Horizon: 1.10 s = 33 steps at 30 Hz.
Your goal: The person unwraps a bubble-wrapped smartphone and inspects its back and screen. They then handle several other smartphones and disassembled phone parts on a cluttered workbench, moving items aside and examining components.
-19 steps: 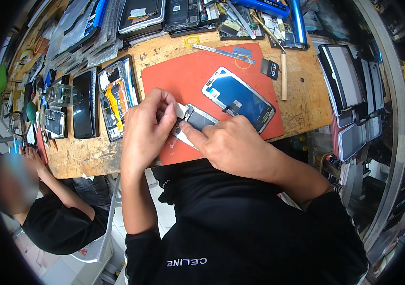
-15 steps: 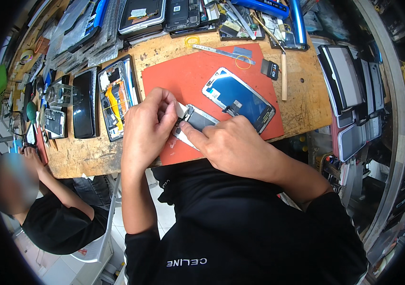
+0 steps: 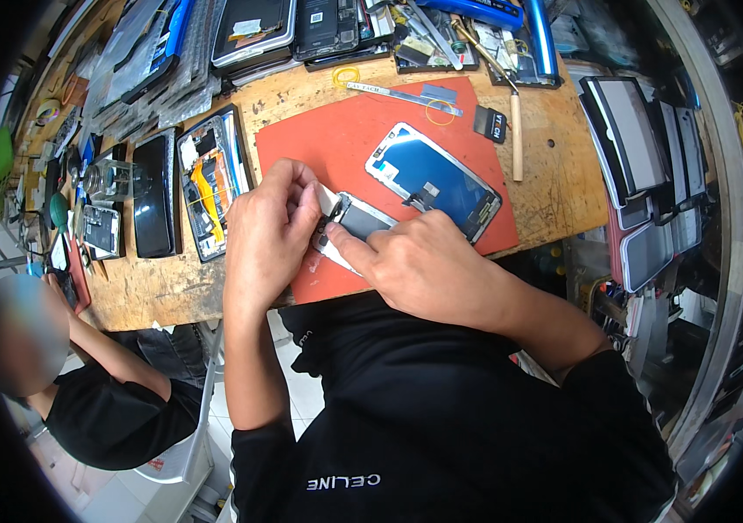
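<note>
A white-edged phone part with a grey plate [image 3: 370,221] lies aslant on the red mat [image 3: 310,131], near the table's front edge. My left hand [image 3: 274,231] is closed at its far left end, thumb and fingers pinching a small white flat piece [image 3: 328,200]. From the right, my right hand [image 3: 428,261] lies over the part. Its index fingertip presses near the part's left end, while the other fingers curl under, and what they hold, if anything, is hidden. Just beyond that hand rests a white-framed phone screen [image 3: 437,174] with a blue back and a dark flex cable.
A metal ruler [image 3: 406,94], a yellow rubber band [image 3: 444,112], a black card [image 3: 489,124] and a wooden-handled tool [image 3: 517,139] lie farther back. Opened phones [image 3: 210,187] and a glass jar [image 3: 110,177] stand left. Another person [image 3: 119,401] sits at the lower left.
My hands keep almost the same pose, left pinching and right index finger pressing. The whole view has shifted slightly. The person at the left has moved their head and hand a little.
</note>
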Each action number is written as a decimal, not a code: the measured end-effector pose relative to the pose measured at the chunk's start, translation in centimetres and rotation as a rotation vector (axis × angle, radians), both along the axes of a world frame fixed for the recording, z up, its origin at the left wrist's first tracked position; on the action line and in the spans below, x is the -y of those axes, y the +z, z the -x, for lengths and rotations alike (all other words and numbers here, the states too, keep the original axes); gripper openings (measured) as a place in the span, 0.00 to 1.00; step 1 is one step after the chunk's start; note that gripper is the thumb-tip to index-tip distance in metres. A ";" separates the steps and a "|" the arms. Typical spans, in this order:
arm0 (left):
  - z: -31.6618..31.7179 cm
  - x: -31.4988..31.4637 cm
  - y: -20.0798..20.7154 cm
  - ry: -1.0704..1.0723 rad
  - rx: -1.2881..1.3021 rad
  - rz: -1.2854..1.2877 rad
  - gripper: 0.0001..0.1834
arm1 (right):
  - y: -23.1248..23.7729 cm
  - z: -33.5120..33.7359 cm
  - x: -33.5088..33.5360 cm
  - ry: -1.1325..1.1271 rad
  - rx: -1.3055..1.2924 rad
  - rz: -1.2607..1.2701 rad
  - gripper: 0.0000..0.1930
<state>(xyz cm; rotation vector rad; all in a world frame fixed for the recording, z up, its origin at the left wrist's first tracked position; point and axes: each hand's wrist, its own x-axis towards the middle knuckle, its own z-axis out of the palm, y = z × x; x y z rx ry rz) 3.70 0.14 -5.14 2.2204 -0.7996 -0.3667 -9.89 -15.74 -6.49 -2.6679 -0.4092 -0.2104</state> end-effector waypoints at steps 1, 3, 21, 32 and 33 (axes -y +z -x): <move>0.0 0.0 0.0 0.004 0.002 -0.002 0.04 | 0.0 0.0 0.0 0.000 -0.003 -0.003 0.24; 0.0 0.1 -0.1 -0.001 0.047 0.002 0.04 | -0.1 0.0 0.0 0.001 -0.009 -0.007 0.24; -0.5 0.2 -0.2 0.028 0.405 -0.226 0.05 | -0.2 0.0 0.1 -0.023 -0.042 -0.071 0.25; -0.1 -1.0 -0.7 0.087 -0.254 0.324 0.03 | 1.9 2.3 1.2 -0.231 0.164 -0.291 0.29; 0.1 -0.9 -0.8 0.118 -0.360 0.409 0.04 | 2.2 2.7 1.4 -0.239 0.082 -0.286 0.33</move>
